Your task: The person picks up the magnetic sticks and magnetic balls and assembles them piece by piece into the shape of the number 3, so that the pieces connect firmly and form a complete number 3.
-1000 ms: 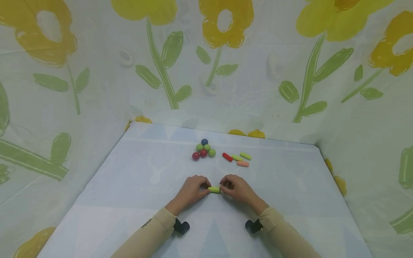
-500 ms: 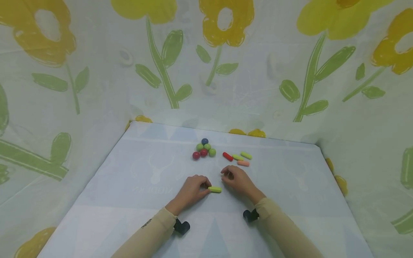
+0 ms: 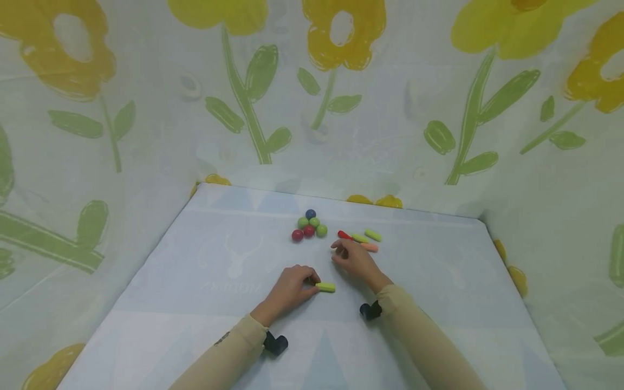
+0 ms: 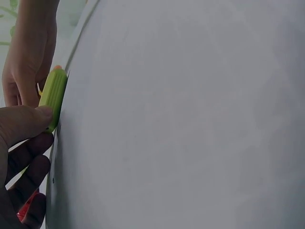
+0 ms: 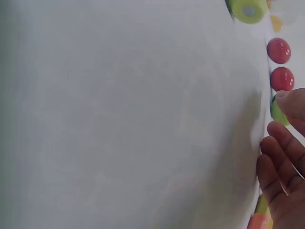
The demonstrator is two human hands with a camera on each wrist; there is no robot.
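Note:
Near the middle of the table, my left hand (image 3: 290,291) pinches one end of a yellow-green ribbed toy rod (image 3: 327,287) between thumb and fingers. In the left wrist view, the thumb presses on that rod (image 4: 54,95). A small grey disc shows in the rod's end (image 5: 248,10) in the right wrist view. Farther forward, my right hand (image 3: 358,262) hovers with loosely bent fingers and holds nothing. Just beyond its fingers lie a red rod (image 3: 344,234), an orange rod (image 3: 372,247) and two yellow-green rods (image 3: 373,235); the hand partly covers the red and orange ones.
Left of the loose rods sits a cluster of balls: a blue ball (image 3: 310,214), red balls (image 3: 298,235) and green balls (image 3: 322,231). A pale cloth (image 3: 234,325) covers the table. Flower-printed curtains (image 3: 380,119) stand around its back and sides.
My right hand has left the rod's right end and moved forward to the loose rods. My left hand stays in place, still pinching the yellow-green rod.

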